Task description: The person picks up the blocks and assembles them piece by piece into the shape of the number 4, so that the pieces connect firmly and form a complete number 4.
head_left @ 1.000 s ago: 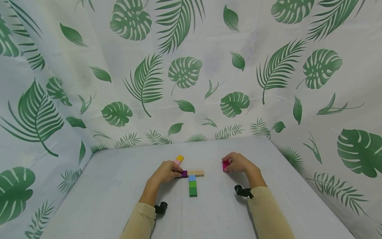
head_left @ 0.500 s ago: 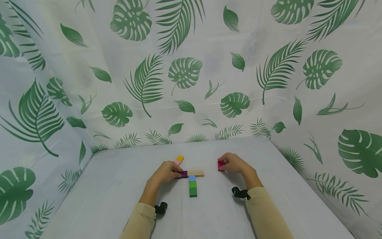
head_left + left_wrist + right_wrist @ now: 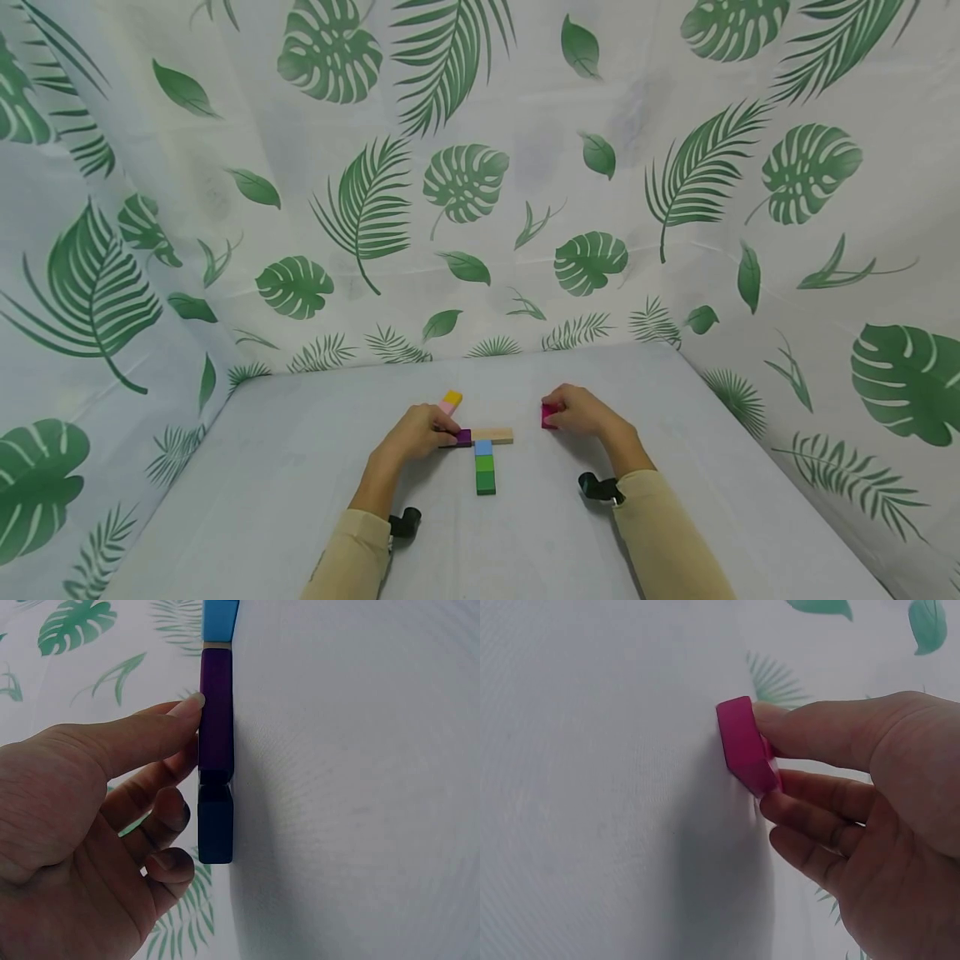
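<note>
My left hand [image 3: 417,431] pinches a purple block [image 3: 216,712] with the thumb on its near side; other fingers reach behind it. Beside the purple block's end lies a dark blue block [image 3: 216,829], mostly covered by the hand in the head view. At the other end, a pale wooden block [image 3: 492,435] continues the row. Below the row, a light blue block [image 3: 483,447], a light green one [image 3: 484,462] and a darker green one [image 3: 486,482] form a column. To the right, my right hand [image 3: 581,411] holds a magenta block [image 3: 741,735] between thumb and fingers.
Behind my left hand, a yellow block [image 3: 453,397] and a pink block [image 3: 447,407] lie slanted, end to end. A white cloth covers the table [image 3: 247,500]. Leaf-printed curtains [image 3: 517,192] surround it at the back and sides.
My right hand has slid left with the magenta block, nearer to the wooden block. The left hand and the other blocks have stayed in place.
</note>
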The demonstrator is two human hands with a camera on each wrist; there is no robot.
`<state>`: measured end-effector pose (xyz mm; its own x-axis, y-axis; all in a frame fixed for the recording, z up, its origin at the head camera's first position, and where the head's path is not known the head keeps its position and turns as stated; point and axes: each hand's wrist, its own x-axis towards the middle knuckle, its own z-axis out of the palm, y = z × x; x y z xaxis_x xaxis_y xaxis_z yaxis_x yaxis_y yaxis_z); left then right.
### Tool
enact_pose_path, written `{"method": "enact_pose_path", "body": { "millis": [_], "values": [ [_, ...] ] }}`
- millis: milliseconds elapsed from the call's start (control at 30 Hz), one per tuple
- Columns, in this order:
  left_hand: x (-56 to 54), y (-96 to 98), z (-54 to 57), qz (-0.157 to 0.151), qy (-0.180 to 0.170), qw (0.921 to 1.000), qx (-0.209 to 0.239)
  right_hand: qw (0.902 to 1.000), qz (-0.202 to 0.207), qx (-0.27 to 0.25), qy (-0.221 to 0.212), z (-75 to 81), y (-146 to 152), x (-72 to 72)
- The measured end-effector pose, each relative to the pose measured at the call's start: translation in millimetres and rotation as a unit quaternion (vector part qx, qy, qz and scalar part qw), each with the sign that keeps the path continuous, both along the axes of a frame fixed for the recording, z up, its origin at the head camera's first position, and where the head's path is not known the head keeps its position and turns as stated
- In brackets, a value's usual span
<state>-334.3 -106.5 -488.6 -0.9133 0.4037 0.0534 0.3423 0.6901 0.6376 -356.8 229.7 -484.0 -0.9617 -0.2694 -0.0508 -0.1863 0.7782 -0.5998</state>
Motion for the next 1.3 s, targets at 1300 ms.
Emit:
{"method": "enact_pose_path", "body": {
  "millis": [1300],
  "values": [
    [2.0, 1.3, 1.2, 0.005, -0.008, 1.0000, -0.004, 0.9973, 0.025, -0.016, 0.068, -16.7, -24.6, -6.1]
  ]
}}
